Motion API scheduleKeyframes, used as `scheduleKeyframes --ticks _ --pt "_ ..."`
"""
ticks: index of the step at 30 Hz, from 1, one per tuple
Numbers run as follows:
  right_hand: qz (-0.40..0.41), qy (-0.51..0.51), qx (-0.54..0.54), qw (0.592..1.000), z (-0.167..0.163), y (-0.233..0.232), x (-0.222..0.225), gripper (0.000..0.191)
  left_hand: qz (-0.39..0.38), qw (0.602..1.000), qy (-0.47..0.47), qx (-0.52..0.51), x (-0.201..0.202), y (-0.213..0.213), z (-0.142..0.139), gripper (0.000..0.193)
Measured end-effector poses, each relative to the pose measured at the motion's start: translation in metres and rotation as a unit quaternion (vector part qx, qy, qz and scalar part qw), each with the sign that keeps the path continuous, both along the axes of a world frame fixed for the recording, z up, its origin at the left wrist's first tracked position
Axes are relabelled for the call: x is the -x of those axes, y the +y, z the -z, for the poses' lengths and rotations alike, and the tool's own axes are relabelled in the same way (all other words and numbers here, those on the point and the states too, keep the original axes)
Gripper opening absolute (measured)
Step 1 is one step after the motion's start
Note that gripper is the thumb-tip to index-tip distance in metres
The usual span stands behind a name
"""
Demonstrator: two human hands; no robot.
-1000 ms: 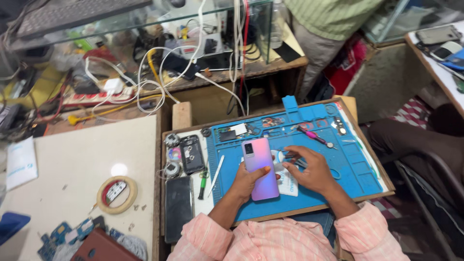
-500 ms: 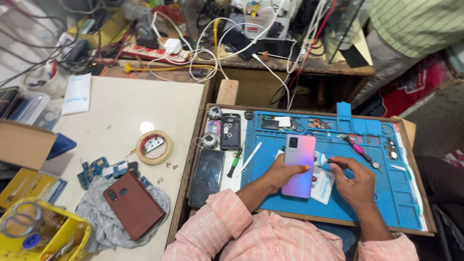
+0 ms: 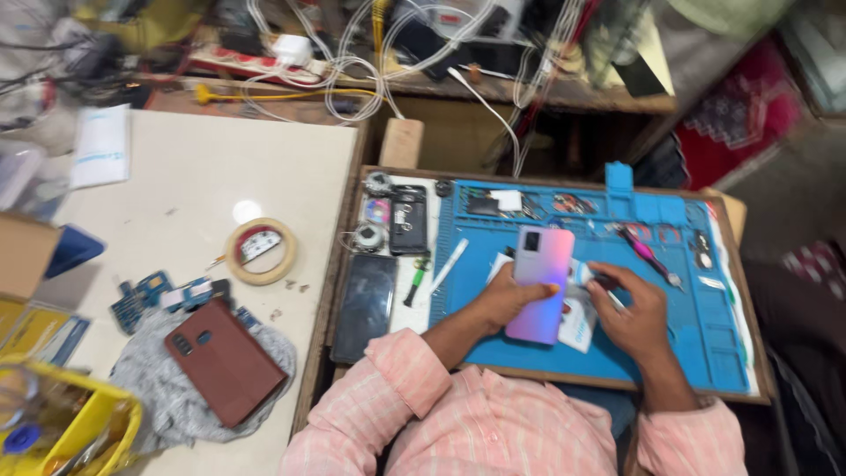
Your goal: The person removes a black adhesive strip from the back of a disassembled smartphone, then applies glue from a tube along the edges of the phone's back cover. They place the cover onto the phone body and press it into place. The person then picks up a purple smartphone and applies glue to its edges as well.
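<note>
The left hand [image 3: 504, 295] grasps a smartphone [image 3: 539, 284] with a pink-to-lilac back, fingers curled round its left edge, holding it back-up over the near middle of a blue work mat [image 3: 705, 335]. The right hand [image 3: 633, 310] sits just right of the phone with its fingers pinched on a small dark tool [image 3: 601, 280] whose tip meets the phone's right edge; the tool is too small to tell its kind. Under the phone lies a white sheet of paper [image 3: 577, 328], partly hidden. The mat rests on a wooden tray [image 3: 749, 291] on the person's lap side of the scene, and both pink striped sleeves [image 3: 388, 388] show at the near edge. On the mat's far right lies a pink-handled tool [image 3: 648, 256], well apart from the hands. Left of the mat, on the tray's pale strip, lie a black phone screen [image 3: 365, 306], an opened phone frame [image 3: 409, 220], a small green-handled screwdriver [image 3: 414, 280] and white tweezers [image 3: 449, 264]. Farther left, on the pale tabletop [image 3: 194, 176], sit a roll of tape [image 3: 261, 251], some blue circuit boards [image 3: 145, 295] and a brown phone case [image 3: 225, 360] on a grey cloth [image 3: 154, 397]. At the far side, white cables [image 3: 352, 79] tangle over a cluttered shelf.
</note>
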State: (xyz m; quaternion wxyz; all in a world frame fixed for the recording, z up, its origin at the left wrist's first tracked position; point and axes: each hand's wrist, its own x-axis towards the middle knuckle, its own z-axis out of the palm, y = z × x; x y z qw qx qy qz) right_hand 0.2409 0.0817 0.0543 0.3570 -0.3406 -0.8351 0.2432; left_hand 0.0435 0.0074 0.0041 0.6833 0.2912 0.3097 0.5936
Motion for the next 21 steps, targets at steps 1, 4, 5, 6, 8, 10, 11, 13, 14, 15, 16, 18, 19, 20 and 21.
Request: scheduleKeyframes --ticks 1,4,5,6,8,10,11,13,14,15,16,18,19,20,21 --pt "0.011 -0.007 0.018 1.000 -0.001 -0.001 -0.001 0.033 0.003 1.000 -0.001 0.004 0.000 -0.002 0.001 0.041" --pt "-0.027 -0.008 0.060 0.998 -0.007 -0.002 -0.001 0.050 0.015 1.000 0.001 -0.001 0.006 -0.005 0.003 0.040" --pt "-0.040 -0.007 0.061 0.997 -0.010 -0.004 0.000 0.052 0.020 1.000 -0.001 -0.002 0.008 -0.006 0.003 0.040" --pt "-0.057 -0.005 0.061 0.997 -0.014 -0.005 0.001 0.054 0.022 1.000 -0.003 -0.005 0.010 -0.007 0.002 0.040" --pt "-0.082 -0.002 0.043 0.996 -0.021 -0.008 0.007 0.053 0.027 1.000 -0.001 -0.002 0.013 -0.007 0.000 0.040" --pt "-0.098 0.000 0.010 0.995 -0.025 -0.012 0.011 0.049 0.036 0.999 0.005 -0.006 0.015 -0.008 -0.002 0.040" --pt "-0.094 -0.003 0.000 0.996 -0.025 -0.013 0.013 0.046 0.042 0.999 0.010 -0.013 0.016 -0.009 -0.003 0.039" --pt "-0.086 -0.010 -0.022 0.996 -0.023 -0.013 0.013 0.039 0.047 0.999 0.019 -0.012 0.017 -0.010 -0.004 0.040" --pt "-0.064 -0.016 -0.014 0.998 -0.022 -0.011 0.010 0.040 0.045 0.999 0.024 -0.004 0.018 -0.011 -0.005 0.041" --pt "-0.042 -0.022 -0.005 0.999 -0.022 -0.008 0.007 0.041 0.044 0.999 0.029 0.005 0.018 -0.012 -0.006 0.042" --pt "-0.021 -0.029 0.004 0.999 -0.021 -0.005 0.003 0.041 0.032 0.999 0.018 0.014 0.017 -0.012 -0.007 0.042" --pt "0.051 -0.008 -0.006 0.999 -0.021 0.003 -0.002 0.040 0.007 0.999 -0.002 0.033 0.017 -0.011 -0.010 0.043" --pt "0.084 0.001 -0.012 0.996 -0.021 0.006 -0.004 0.039 -0.004 0.999 -0.010 0.036 0.017 -0.013 -0.011 0.043" --pt "0.095 -0.015 -0.002 0.995 -0.021 0.010 -0.003 0.040 -0.013 0.999 -0.017 0.033 0.018 -0.014 -0.013 0.042" --pt "0.107 -0.029 0.001 0.994 -0.021 0.014 -0.001 0.041 -0.020 0.999 -0.021 0.024 0.020 -0.010 -0.016 0.042"
